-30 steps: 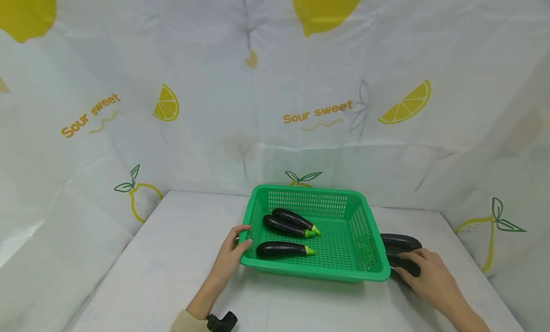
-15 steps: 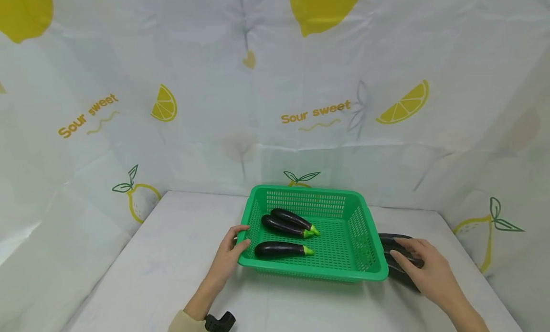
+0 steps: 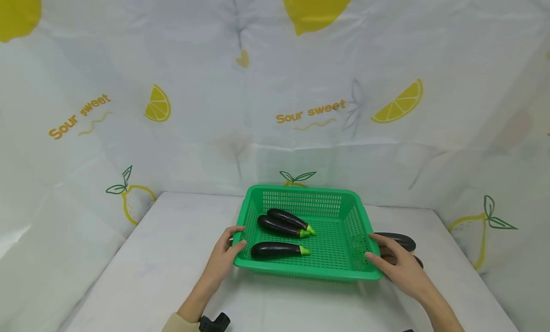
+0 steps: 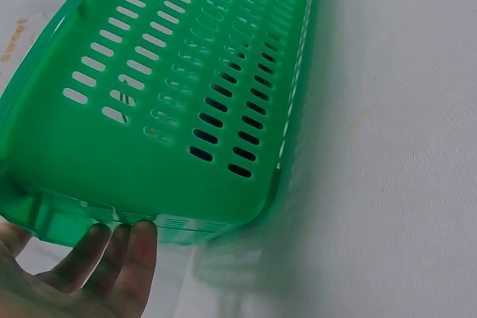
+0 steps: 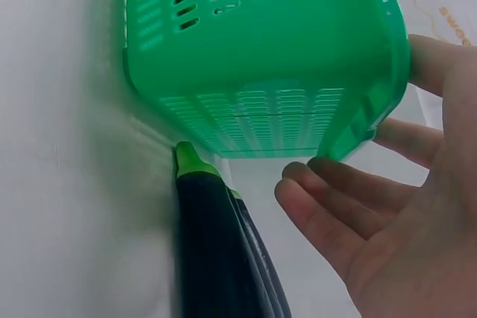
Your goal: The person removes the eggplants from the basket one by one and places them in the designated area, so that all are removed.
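1. Nearest, a beige fabric sleeve [image 3: 180, 323] and a chunky black wrist device [image 3: 215, 322] sit behind the left hand [image 3: 221, 260]. Its thumb and fingers are bent round the basket's left rim, barely parted.
2. The right hand [image 3: 406, 270] pinches the opposite rim between thumb and forefinger; its remaining fingers spread loosely beneath the lip.
3. Between them is the glossy green plastic basket [image 3: 309, 273], rectangular, round-cornered, its walls pierced by rows of rounded slots.
4. Inside, toward its left, lies one smooth, dark-purple eggplant [image 3: 275, 250] with a bright green cap; beyond it, two similar eggplants [image 3: 281, 225] lie side by side.
5. Just right of the basket, more slick, dark eggplants [image 3: 397, 240] lie on the matte white table [image 3: 163, 260], partly hidden by the right hand.
6. Farthest, a creased white sheet [image 3: 206, 83] hangs, printed with lemons.
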A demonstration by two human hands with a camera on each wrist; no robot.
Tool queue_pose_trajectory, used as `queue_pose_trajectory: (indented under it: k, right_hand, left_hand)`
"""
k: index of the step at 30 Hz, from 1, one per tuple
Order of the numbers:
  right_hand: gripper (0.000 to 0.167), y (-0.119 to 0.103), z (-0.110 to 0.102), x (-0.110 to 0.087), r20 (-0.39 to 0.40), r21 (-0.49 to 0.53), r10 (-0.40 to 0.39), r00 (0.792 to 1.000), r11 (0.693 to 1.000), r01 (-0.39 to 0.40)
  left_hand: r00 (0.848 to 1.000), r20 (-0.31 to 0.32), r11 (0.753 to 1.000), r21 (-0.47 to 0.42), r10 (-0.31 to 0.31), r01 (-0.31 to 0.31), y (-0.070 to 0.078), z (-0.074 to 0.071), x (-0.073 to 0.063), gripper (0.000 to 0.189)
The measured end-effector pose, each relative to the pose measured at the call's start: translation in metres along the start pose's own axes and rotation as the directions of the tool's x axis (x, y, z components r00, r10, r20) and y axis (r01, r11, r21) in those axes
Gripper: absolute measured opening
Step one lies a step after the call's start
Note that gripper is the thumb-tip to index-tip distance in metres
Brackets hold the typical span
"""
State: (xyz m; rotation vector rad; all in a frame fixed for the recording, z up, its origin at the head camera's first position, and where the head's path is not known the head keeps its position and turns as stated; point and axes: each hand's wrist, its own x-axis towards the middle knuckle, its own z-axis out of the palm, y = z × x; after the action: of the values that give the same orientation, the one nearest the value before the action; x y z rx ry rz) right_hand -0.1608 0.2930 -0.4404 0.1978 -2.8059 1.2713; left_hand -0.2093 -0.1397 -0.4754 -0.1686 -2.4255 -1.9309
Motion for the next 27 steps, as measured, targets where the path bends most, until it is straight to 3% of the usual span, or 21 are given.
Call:
queue_pose_trajectory:
  k: [7, 14, 18, 22, 25, 27]
  right_hand:
    - [0.065, 0.002, 0.005, 0.004, 0.006, 0.020, 0.015, 1.000, 1.000, -0.015]
    - [0.065, 0.002, 0.006, 0.005, 0.027, 0.018, 0.018, 0.999, 1.000, -0.018]
    - [0.064, 0.002, 0.006, 0.005, 0.039, 0.013, 0.022, 0.999, 1.000, -0.022]
    - [0.063, 0.002, 0.004, 0.006, 0.036, 0.005, 0.015, 0.999, 1.000, -0.016]
    - [0.063, 0.002, 0.003, 0.007, 0.035, 0.006, 0.011, 0.999, 1.000, -0.011]
    - [0.063, 0.002, 0.003, 0.008, 0.040, 0.006, 0.009, 0.999, 1.000, -0.010]
  left_hand:
    - [1.000, 0.011, 1.000, 0.021, 0.017, -0.017, -0.001, -0.002, 0.000, 0.038]
    - [0.997, 0.067, 0.989, 0.145, 0.024, -0.033, 0.003, -0.013, 0.001, 0.044]
    - [0.994, 0.092, 0.967, 0.240, 0.066, -0.086, 0.009, -0.019, 0.001, 0.050]
    - [0.989, 0.073, 0.908, 0.394, 0.127, -0.145, 0.018, -0.021, 0.000, 0.052]
    - [0.978, 0.035, 0.829, 0.525, 0.206, -0.193, 0.026, -0.021, -0.001, 0.052]
    - [0.960, 0.026, 0.772, 0.588, 0.279, -0.240, 0.032, -0.020, -0.002, 0.050]
